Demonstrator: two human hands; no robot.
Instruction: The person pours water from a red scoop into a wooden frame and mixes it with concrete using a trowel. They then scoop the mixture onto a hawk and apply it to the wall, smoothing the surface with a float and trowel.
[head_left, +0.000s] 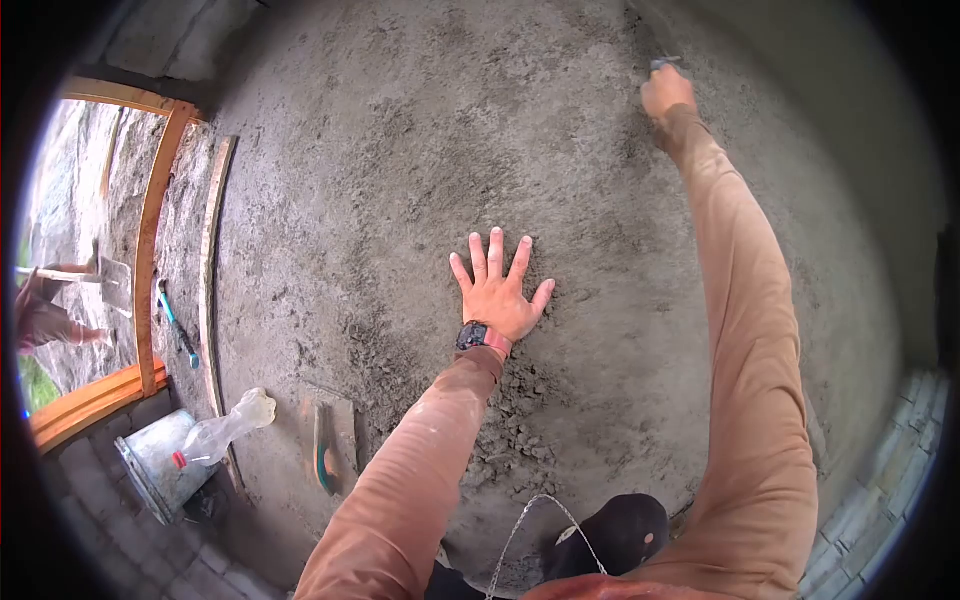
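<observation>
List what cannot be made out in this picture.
All in the head view:
- Grey tool in the right hand: too small, mostly covered by the fist.
- Person at the left edge: cut off by the lens rim.
- Blue-handled tool: too small to name.
- Left hand palm: pressed flat on the screed.

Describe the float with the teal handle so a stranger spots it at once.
On the grey mortar surface, go to its lower left edge, beside the clear plastic bottle. The brown rectangular float lies flat there; unlike the thin teal-handled tool farther up, its handle tops a board.
</observation>
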